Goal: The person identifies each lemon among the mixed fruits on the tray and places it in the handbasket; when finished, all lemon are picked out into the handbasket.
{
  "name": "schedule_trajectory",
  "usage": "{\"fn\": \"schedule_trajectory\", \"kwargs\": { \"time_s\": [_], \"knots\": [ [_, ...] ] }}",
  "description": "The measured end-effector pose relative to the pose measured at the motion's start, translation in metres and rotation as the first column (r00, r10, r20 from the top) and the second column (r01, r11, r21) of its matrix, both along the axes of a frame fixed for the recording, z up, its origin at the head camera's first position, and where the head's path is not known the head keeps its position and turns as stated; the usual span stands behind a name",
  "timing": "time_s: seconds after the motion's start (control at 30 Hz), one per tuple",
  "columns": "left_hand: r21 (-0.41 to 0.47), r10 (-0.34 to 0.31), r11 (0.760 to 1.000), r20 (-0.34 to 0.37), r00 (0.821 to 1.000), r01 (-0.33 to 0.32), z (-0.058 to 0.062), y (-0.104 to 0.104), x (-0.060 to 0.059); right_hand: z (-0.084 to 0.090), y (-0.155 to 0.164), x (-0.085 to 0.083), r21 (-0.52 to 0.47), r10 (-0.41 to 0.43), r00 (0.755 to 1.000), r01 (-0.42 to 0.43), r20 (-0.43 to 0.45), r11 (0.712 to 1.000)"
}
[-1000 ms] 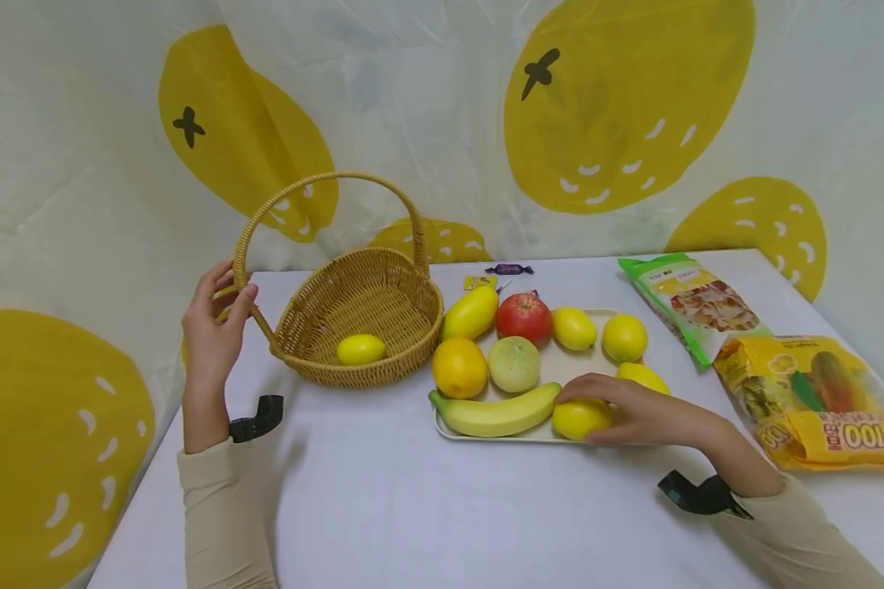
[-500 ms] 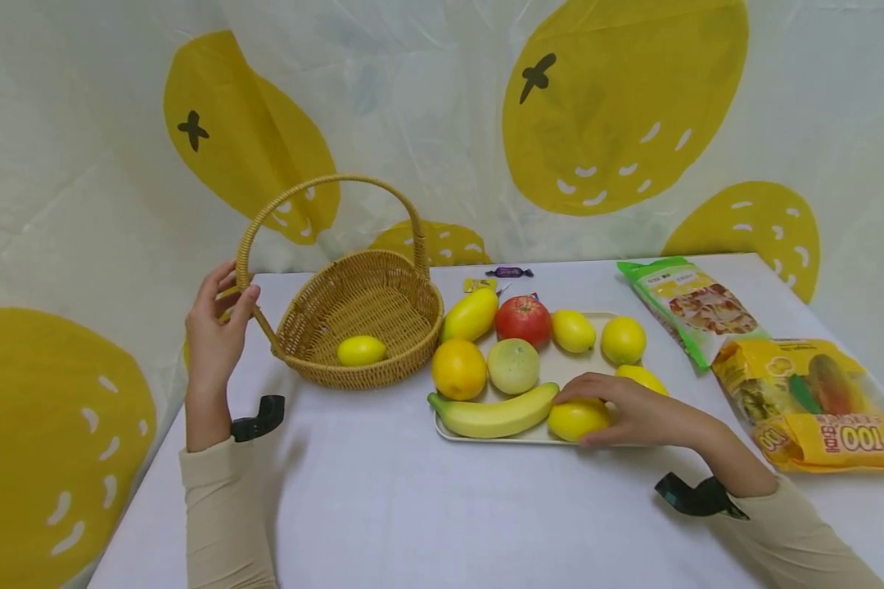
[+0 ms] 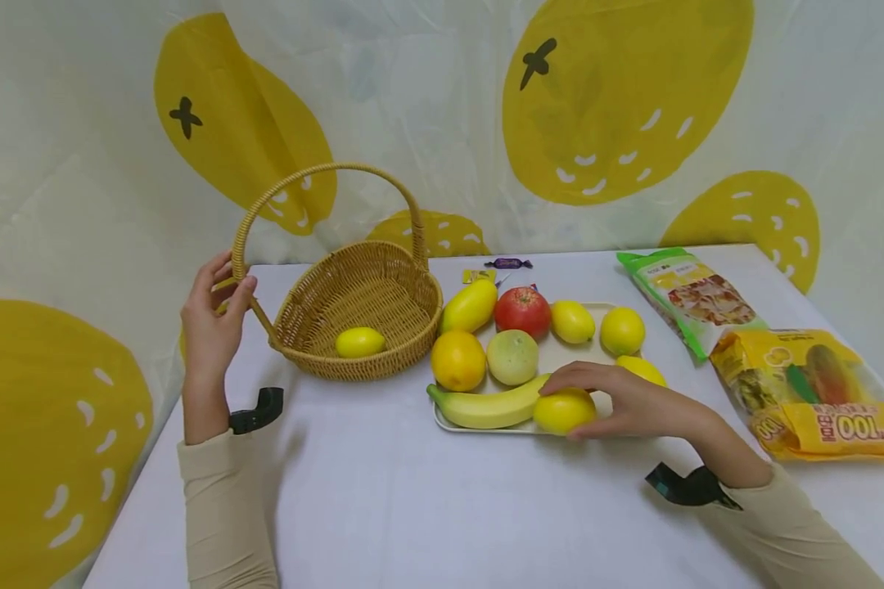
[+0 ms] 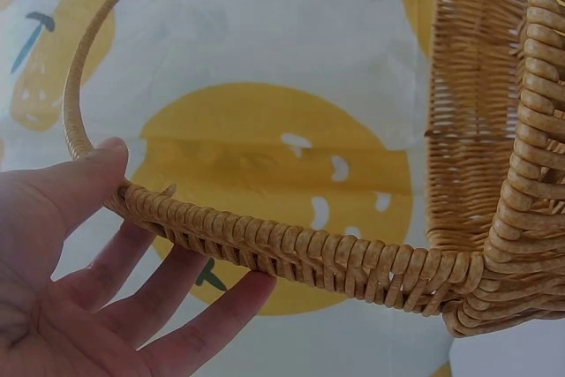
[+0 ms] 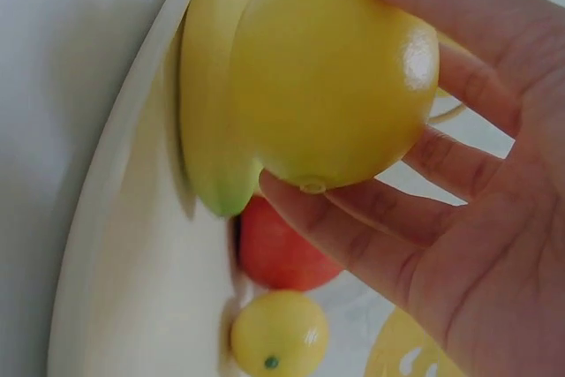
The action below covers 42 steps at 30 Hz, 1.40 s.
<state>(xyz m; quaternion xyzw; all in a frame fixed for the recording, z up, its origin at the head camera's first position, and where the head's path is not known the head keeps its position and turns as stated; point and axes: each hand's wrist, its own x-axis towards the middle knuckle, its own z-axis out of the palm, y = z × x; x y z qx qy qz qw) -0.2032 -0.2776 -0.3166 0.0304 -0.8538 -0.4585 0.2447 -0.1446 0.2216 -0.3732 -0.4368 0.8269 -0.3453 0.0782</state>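
Note:
My left hand point(image 3: 214, 319) holds the left side of the wicker basket's handle point(image 4: 291, 249), thumb above and fingers underneath. The basket point(image 3: 354, 370) stands at the left of the table with a lemon point(image 3: 359, 342) inside. On the right, my right hand point(image 3: 637, 401) grips another lemon point(image 5: 331, 68) between thumb and fingers. This lemon is over the front edge of the cream tray point(image 3: 552, 357) and overlaps the tip of the banana point(image 3: 486, 407). In the right wrist view, the banana lies just behind it, with a red pomegranate point(image 5: 282, 245) beyond.
The tray also bears an orange point(image 3: 458, 361), a pale round fruit point(image 3: 512, 357), a mango point(image 3: 470, 305) and several yellow fruits. Wrapped candies point(image 3: 508, 263) lie behind it. Two snack bags point(image 3: 818, 393) lie at the right. A printed curtain point(image 3: 427, 98) hangs behind the table.
My right hand has moved slightly left with the lemon, which now overlaps the banana's tip. My left hand stays on the basket handle; the basket has not moved.

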Motion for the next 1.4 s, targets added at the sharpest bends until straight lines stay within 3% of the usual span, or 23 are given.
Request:
{"fn": "schedule_trajectory", "kwargs": {
  "time_s": [0.17, 0.4, 0.73, 0.87, 1.03, 1.27, 1.4],
  "knots": [
    [0.004, 0.001, 1.0, 0.006, 1.0, -0.001, -0.001, 0.0, 0.0, 0.009, -0.012, -0.004, -0.015, 0.014, 1.0, -0.013, 0.016, 1.0],
    [0.005, 0.0, 1.0, -0.012, 1.0, 0.0, -0.004, 0.0, 0.001, 0.028, -0.042, -0.016, -0.059, 0.088, 0.994, -0.091, -0.064, 0.994],
    [0.007, 0.001, 1.0, -0.009, 1.0, -0.001, -0.001, 0.002, 0.001, 0.042, -0.098, -0.036, -0.153, 0.165, 0.985, -0.17, -0.047, 0.973],
    [0.007, 0.0, 1.0, -0.012, 1.0, 0.0, -0.001, 0.002, 0.0, 0.037, -0.122, -0.046, -0.196, 0.117, 0.993, -0.112, 0.015, 0.974],
    [0.01, -0.005, 1.0, -0.01, 1.0, 0.005, -0.001, 0.002, -0.001, 0.03, -0.15, -0.055, -0.257, -0.018, 0.989, 0.055, 0.144, 0.965],
    [0.007, -0.013, 1.0, -0.015, 1.0, 0.013, -0.002, 0.002, -0.001, 0.023, -0.188, -0.072, -0.333, -0.156, 0.942, 0.255, 0.296, 0.908],
    [-0.004, -0.006, 1.0, -0.014, 1.0, 0.006, -0.001, 0.0, 0.0, 0.022, -0.208, -0.086, -0.292, -0.186, 0.922, 0.292, 0.34, 0.911]
  ]
}}
